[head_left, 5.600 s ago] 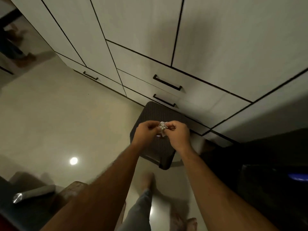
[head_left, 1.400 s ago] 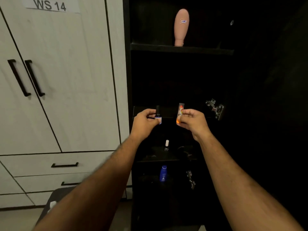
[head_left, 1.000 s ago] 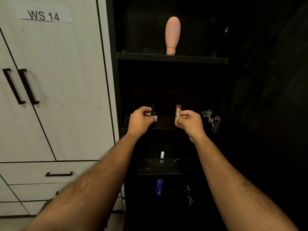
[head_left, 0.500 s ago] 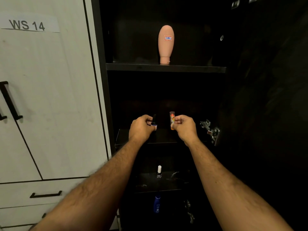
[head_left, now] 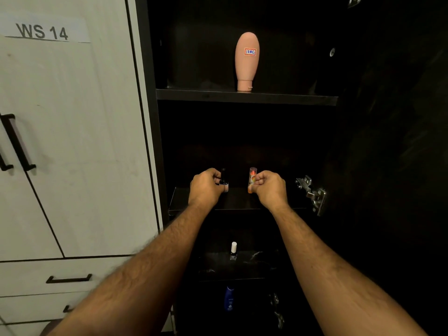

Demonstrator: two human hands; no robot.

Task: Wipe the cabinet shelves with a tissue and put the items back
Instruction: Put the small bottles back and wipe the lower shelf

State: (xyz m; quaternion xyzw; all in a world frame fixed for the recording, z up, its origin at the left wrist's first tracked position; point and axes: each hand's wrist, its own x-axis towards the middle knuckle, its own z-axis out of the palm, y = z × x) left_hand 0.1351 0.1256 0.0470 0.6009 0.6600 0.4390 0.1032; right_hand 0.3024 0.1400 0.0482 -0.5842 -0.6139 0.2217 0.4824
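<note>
Putting-back step, by the look of it: two small items poised just above the dark middle shelf (head_left: 237, 202) of the open black cabinet.

To do it well:
- Lower both straight down, bases flat, upright, well in from the front edge.
- Keep a clear gap between the two, so neither knocks the other on release.
- Let go one at a time, only once each base sits firm; both narrow and tall, likely quick to topple.
- Draw back level, clear of the metal hinge (head_left: 311, 194) on the right.

From left to right:
- Left hand (head_left: 204, 187), fingers curled, pinching a small dark nail-polish bottle with a black cap (head_left: 223, 180), upright, pale base showing below the fingers.
- Right hand (head_left: 269, 187), fingers curled, pinching a slim orange-and-white tube with a clear cap (head_left: 251, 180), upright, just beside the first bottle but apart from it.

Elsewhere in the cabinet:
- Top shelf: tall pink plastic bottle standing on its cap (head_left: 247, 60), small red-bordered label near the top.
- Lower shelf: tiny glass bottle with a white cap (head_left: 233, 251), upright.
- Lowest down: blue bottle (head_left: 229, 298), dim, hard to read.

No tissue visible anywhere.
</note>
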